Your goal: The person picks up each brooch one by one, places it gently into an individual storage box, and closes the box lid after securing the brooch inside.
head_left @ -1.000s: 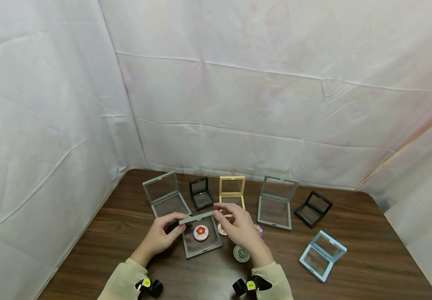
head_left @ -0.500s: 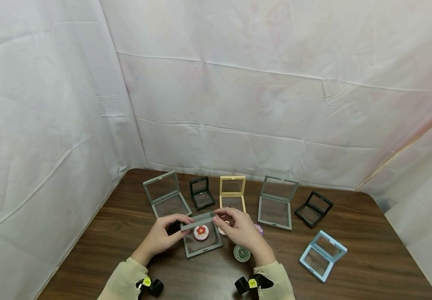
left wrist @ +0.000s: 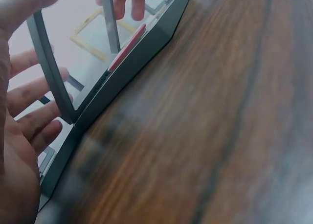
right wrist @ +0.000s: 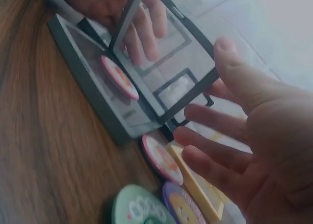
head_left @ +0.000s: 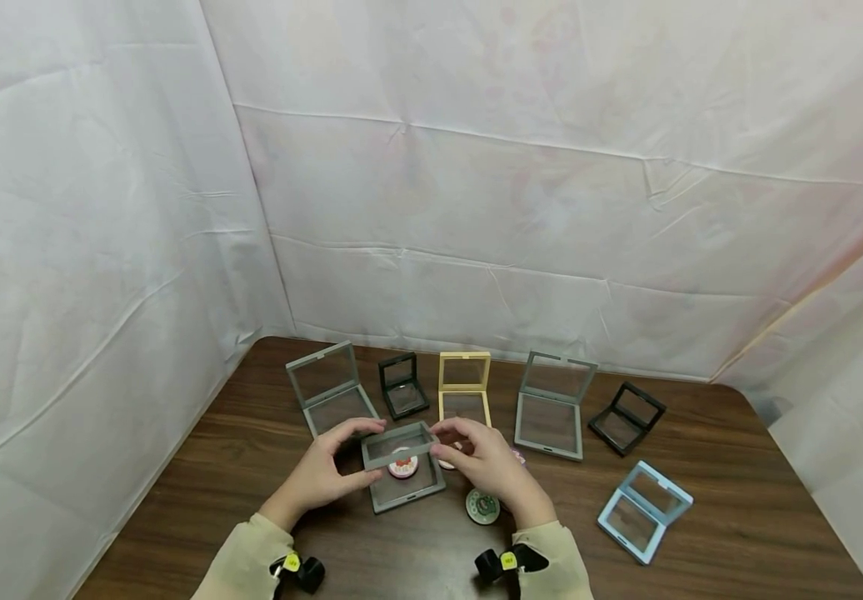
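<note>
A grey hinged display case (head_left: 409, 501) with clear panels lies on the table between both hands, its lid (right wrist: 193, 94) tilted partway over the base. On the base's clear film sits a round badge (head_left: 403, 465) with a red flower and a pink edge (right wrist: 120, 77). My left hand (head_left: 322, 477) holds the lid's left side, thumb at the near edge and other fingers behind it (left wrist: 19, 155). At the opposite corner, my right hand (head_left: 487, 467) pinches the lid between thumb and forefinger, the remaining fingers spread loosely. Beside the case lie a green badge (head_left: 483, 507), a purple badge (right wrist: 181, 202) and a pink-edged badge (right wrist: 164, 160).
Behind the hands stand several opened cases: grey (head_left: 341, 412), black (head_left: 405, 401), yellow (head_left: 464, 388) and another grey one (head_left: 549, 421). To the right are a black case (head_left: 619, 427) and a light blue case (head_left: 656, 512). White cloth (head_left: 476, 208) hangs behind the table.
Both hands have swung the grey lid from far back toward the person, so it now leans over part of the flower badge. The base and the other cases stay put.
</note>
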A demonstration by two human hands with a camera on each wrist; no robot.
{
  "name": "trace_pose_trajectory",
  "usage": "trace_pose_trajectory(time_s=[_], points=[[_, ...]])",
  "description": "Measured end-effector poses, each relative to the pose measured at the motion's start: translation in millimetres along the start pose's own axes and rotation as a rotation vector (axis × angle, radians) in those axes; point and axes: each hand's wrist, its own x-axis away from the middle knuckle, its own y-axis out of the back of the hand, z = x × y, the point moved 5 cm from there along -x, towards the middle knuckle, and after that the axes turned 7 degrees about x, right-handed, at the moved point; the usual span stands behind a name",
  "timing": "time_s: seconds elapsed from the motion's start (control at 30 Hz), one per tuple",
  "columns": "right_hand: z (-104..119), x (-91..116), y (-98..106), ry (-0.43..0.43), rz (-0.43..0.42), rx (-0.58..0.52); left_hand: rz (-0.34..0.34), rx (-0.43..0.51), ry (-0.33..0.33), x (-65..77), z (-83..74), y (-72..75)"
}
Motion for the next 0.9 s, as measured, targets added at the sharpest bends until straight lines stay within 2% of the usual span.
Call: trace_pose_trajectory(time_s=[0.2, 0.3, 0.37, 0.6, 0.9], points=[[-4, 2, 3, 0.034, 0.030, 0.081, 0.074, -0.186, 0.104, 2.2, 2.3, 2.2], [-5, 3, 2, 0.031, 0.066, 0.090, 0.099, -0.232, 0.162, 3.6, 4.3, 1.4], [-7, 3, 2, 0.023, 0.083, 0.087, 0.109, -0.247, 0.179, 3.8, 4.9, 0.5], [-9, 4, 1, 0.023, 0.100, 0.083, 0.141, -0.274, 0.161, 3.1, 5.0, -1.3], [-12, 4, -2, 0.039, 0.098, 0.116, 0.226, -0.289, 0.258, 2.5, 5.6, -3.2]])
